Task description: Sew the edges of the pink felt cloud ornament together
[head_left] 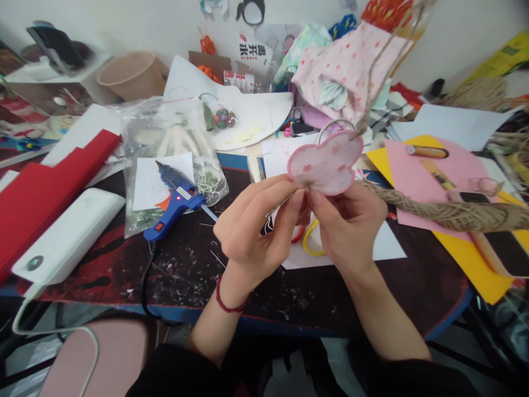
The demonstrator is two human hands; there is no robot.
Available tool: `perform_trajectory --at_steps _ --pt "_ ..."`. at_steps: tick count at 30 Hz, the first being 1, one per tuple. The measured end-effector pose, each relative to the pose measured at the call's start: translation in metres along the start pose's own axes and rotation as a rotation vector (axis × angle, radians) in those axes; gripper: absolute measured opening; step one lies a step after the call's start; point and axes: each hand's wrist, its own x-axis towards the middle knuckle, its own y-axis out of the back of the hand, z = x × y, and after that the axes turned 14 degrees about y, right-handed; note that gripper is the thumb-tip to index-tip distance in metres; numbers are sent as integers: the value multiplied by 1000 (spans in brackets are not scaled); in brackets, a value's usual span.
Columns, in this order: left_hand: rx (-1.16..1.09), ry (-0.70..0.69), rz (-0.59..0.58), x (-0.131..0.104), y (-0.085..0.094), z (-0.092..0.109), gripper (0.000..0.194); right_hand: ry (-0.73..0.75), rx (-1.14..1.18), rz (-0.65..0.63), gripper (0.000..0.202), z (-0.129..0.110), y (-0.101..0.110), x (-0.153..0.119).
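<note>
The left hand (250, 229) pinched the lower edge of a pale pink, flower-shaped fabric piece with red motifs (324, 162) between thumb and forefinger, and the right hand (351, 231) pinched that edge just beside it; grips so close together probably kept the small spot taut and steady. The piece was raised above the dark, paint-stained desk (185, 281), likely to bring its edge into clear sight. The blue plastic glue gun (177, 196) lay with its nozzle over a square of white paper (142, 187), presumably to spare the surface from drips, its handle towards the person, which would suit an easy reach.

In count, there were 2 hands, 1 fabric piece, 1 silver metal ring (335, 122) showing above its top edge, 1 glue gun, 1 white rectangular power bank (70, 237), 1 long brown twine-wrapped bundle (454, 214) to the right, and 1 yellow loop-shaped handle (306, 242), partly hidden. The small round coloured beads (223, 118) clustered too tightly to count surely.
</note>
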Motion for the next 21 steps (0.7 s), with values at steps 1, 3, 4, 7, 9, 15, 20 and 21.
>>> perform_trajectory --at_steps 1,3,4,7,9,15,20,21 --pt "8 6 -6 0 0 0 22 4 7 2 16 0 0 0" --pt "9 14 -3 0 1 1 22 -10 26 2 15 1 0 0" --pt "7 10 -6 0 1 2 21 -18 41 1 15 1 0 0" --pt "28 15 -23 0 2 2 20 -39 78 -3 17 1 1 -1" --pt "51 7 -23 0 1 1 19 -36 92 -3 21 2 2 -1" --pt "63 -41 7 1 0 -2 16 -34 83 1 21 2 1 -1" --pt "113 -67 -17 1 1 -3 14 -37 34 -6 15 -1 1 -1" --pt "111 -62 -14 1 1 -3 15 -39 22 -5 14 -1 1 -1"
